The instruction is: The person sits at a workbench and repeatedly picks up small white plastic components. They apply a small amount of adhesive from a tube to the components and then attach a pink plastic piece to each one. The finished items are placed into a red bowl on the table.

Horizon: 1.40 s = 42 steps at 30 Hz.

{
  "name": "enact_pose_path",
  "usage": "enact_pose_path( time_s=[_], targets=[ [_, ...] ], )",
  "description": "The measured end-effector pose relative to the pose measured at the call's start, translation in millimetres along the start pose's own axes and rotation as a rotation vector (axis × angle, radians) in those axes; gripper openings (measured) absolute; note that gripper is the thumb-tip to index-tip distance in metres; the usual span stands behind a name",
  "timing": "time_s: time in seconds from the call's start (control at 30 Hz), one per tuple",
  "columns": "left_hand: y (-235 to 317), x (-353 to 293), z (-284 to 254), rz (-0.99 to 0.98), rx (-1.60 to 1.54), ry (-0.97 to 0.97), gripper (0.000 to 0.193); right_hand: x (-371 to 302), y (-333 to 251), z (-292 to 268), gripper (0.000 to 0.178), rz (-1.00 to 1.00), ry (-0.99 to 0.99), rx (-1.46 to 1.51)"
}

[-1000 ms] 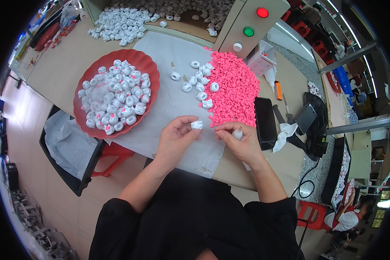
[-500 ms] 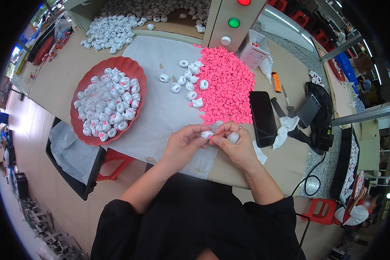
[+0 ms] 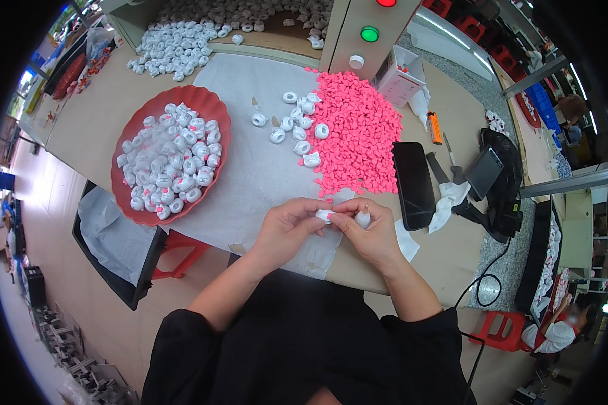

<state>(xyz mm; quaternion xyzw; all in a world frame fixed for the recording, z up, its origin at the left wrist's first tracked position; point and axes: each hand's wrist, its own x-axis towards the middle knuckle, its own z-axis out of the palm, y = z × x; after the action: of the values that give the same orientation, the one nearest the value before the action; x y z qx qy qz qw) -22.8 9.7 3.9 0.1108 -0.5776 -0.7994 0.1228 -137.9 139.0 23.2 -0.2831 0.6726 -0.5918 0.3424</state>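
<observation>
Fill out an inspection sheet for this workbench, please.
Surface: beige bench, partly under a whitish sheet with torn patches.
Things: small white piece with pink showing; heap of small pink pieces; scalloped red bowl of white pieces.
Clutter: black rectangular phone, orange lighter.
Fingers: left hand pinches the white piece; right hand is beside it, holding a small white bottle.
Cables: thin black cable, looped, at right.
Surroundings: red plastic stool, seated person, right.

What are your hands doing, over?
Left hand: holding white piece. Right hand: at its pink bit, white bottle tucked in. Pink pile just beyond.
</observation>
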Motion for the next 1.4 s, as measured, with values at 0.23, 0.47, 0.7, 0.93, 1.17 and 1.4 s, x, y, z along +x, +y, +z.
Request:
enact_pose_path(
  time_s=[0.23, 0.47, 0.7, 0.93, 1.17, 1.4],
  targets=[
    [3, 0, 4, 0.024, -0.067, 0.064, 0.022, 1, 4, 8, 0.014, -0.088, 0.068, -0.021],
    [5, 0, 6, -0.002, -0.137, 0.11, 0.02, 1, 5, 8, 0.012, -0.209, 0.025, -0.044],
    [1, 0, 7, 0.015, -0.14, 0.155, 0.018, -1, 4, 10, 0.01, -0.303, 0.026, -0.104],
    [-4, 0, 4, 0.013, -0.134, 0.148, 0.017, 0, 8, 11, 0.009, -0.315, 0.029, -0.098],
    [-2, 1, 4, 0.016, -0.123, 0.15, 0.016, 0, 7, 11, 0.01, -0.294, 0.015, -0.096],
    [1, 5, 6, -0.025, -0.232, 0.16, 0.02, 3, 9, 13, 0.012, -0.083, 0.072, 0.098]
  ],
)
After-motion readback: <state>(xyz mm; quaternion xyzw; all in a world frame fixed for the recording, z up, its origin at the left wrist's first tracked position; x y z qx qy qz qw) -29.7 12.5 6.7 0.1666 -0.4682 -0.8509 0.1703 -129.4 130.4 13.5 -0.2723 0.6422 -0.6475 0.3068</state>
